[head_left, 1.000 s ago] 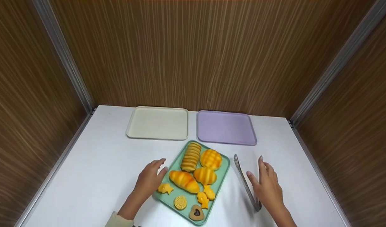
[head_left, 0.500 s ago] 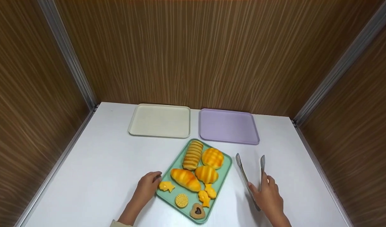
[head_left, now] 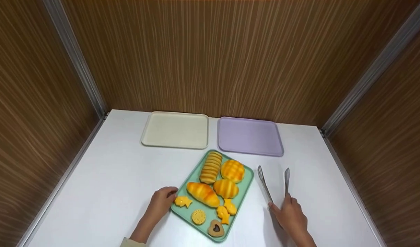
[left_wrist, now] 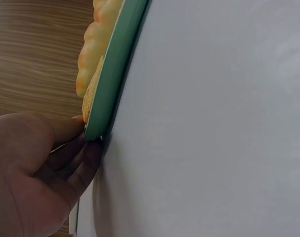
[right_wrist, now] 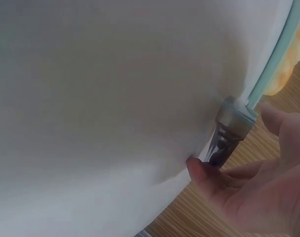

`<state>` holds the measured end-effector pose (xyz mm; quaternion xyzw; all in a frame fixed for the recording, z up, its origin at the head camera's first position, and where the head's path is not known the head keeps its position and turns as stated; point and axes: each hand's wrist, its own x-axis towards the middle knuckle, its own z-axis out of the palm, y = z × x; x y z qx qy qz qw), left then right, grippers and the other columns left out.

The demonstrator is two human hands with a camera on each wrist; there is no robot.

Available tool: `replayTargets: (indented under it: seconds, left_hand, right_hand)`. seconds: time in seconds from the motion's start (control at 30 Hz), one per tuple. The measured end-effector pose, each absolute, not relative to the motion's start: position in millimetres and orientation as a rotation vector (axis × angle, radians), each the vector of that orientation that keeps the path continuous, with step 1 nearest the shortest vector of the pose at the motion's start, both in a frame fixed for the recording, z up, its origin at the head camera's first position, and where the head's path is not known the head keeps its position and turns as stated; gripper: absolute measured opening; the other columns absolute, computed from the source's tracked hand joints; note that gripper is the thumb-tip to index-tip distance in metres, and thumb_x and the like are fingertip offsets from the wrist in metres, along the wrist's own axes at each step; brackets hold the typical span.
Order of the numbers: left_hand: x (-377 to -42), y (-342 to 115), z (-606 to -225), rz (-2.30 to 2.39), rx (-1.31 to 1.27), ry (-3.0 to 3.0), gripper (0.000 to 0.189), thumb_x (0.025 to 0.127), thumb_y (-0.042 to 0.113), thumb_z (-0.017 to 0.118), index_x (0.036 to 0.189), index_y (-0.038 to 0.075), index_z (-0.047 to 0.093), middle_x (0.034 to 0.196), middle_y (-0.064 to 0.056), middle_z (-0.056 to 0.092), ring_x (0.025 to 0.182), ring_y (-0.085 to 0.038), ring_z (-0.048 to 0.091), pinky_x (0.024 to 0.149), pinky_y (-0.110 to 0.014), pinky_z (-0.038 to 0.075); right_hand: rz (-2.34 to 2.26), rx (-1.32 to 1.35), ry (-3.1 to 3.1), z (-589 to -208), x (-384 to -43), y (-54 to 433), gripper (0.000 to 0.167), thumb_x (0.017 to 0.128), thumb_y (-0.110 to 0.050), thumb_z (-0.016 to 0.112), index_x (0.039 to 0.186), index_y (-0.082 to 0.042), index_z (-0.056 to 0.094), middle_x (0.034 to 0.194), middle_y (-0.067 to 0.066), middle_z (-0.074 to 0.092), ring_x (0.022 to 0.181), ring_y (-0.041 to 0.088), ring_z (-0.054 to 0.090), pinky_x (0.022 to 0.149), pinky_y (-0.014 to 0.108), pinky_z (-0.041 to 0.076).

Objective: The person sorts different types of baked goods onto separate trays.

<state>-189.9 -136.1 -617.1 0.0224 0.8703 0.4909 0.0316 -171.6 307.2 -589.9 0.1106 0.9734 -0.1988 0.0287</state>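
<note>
My left hand (head_left: 160,203) pinches the left edge of a green tray (head_left: 243,189). In the left wrist view the thumb lies on the rim and the fingers curl beneath it. On the tray are a croissant (head_left: 203,194), a long ridged bread (head_left: 211,167), a round scored bun (head_left: 232,170), a striped roll (head_left: 225,188), several fish-shaped pieces (head_left: 183,201), a round dotted biscuit (head_left: 198,217) and a heart-shaped cookie (head_left: 216,228). To the right of it my right hand (head_left: 291,213) grips metal tongs (head_left: 265,185), whose arms are spread and point away from me.
Behind the green tray lie a cream tray (head_left: 175,130) on the left and a lilac tray (head_left: 250,136) on the right, both bare. Wood-patterned panels (head_left: 203,58) wall the white table (head_left: 103,178) at the back and both sides.
My left hand has come down from above the tray's edge and taken hold of it. The right hand has closed round the tongs, which it hovered beside a second ago.
</note>
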Motion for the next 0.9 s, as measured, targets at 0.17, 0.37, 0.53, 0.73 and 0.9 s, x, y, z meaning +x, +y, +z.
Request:
replayTargets:
  seconds: [0.17, 0.37, 0.53, 0.73, 0.9]
  left_hand:
    - [-192.9, -136.1, -618.8, 1.531, 0.044, 2.676, 0.020, 0.097, 0.004, 0.061, 0.114, 0.002, 0.072, 0.110, -0.011, 0.072, 0.102, -0.024, 0.064, 0.090, -0.044, 0.054]
    - [-194.8, -135.5, -619.5, 1.507, 0.026, 2.677, 0.020, 0.097, 0.005, 0.062, 0.113, 0.002, 0.073, 0.111, -0.012, 0.072, 0.104, -0.025, 0.065, 0.093, -0.046, 0.054]
    - [-194.1, -134.7, -620.1, 1.508, 0.035, 2.667, 0.021, 0.097, 0.004, 0.062, 0.114, 0.001, 0.072, 0.110, -0.012, 0.072, 0.103, -0.025, 0.065, 0.090, -0.044, 0.054]
    - [-192.9, -134.5, -620.3, 1.512, 0.038, 2.685, 0.020, 0.096, 0.004, 0.063, 0.113, 0.001, 0.073, 0.109, -0.012, 0.072, 0.101, -0.024, 0.065, 0.089, -0.044, 0.054]
    - [-193.2, -134.6, -620.2, 1.514, 0.026, 2.697, 0.019, 0.096, 0.004, 0.062, 0.112, 0.002, 0.073, 0.109, -0.012, 0.072, 0.101, -0.024, 0.065, 0.089, -0.044, 0.054]
  right_hand:
    - [-0.599, 0.344, 3.024, -589.3, -176.2, 309.0, 0.092, 0.091, -0.045, 0.071, 0.139, 0.025, 0.035, 0.111, 0.041, 0.057, 0.102, 0.051, 0.062, 0.075, 0.060, 0.055]
    - [-0.605, 0.336, 3.042, -588.6, -180.2, 308.8, 0.084, 0.089, -0.038, 0.073, 0.132, 0.027, 0.041, 0.102, 0.038, 0.059, 0.092, 0.046, 0.066, 0.069, 0.057, 0.057]
    - [-0.632, 0.337, 3.040, -590.1, -180.7, 306.4, 0.075, 0.089, -0.026, 0.071, 0.128, 0.030, 0.041, 0.103, 0.041, 0.058, 0.091, 0.049, 0.067, 0.071, 0.053, 0.058]
    - [-0.692, 0.320, 3.076, -592.0, -178.5, 302.4, 0.067, 0.090, -0.017, 0.067, 0.132, 0.027, 0.041, 0.114, 0.044, 0.053, 0.100, 0.056, 0.064, 0.076, 0.053, 0.058]
    - [-0.737, 0.287, 3.126, -592.6, -175.6, 301.0, 0.062, 0.094, -0.015, 0.064, 0.138, 0.022, 0.041, 0.123, 0.043, 0.052, 0.111, 0.055, 0.061, 0.087, 0.059, 0.053]
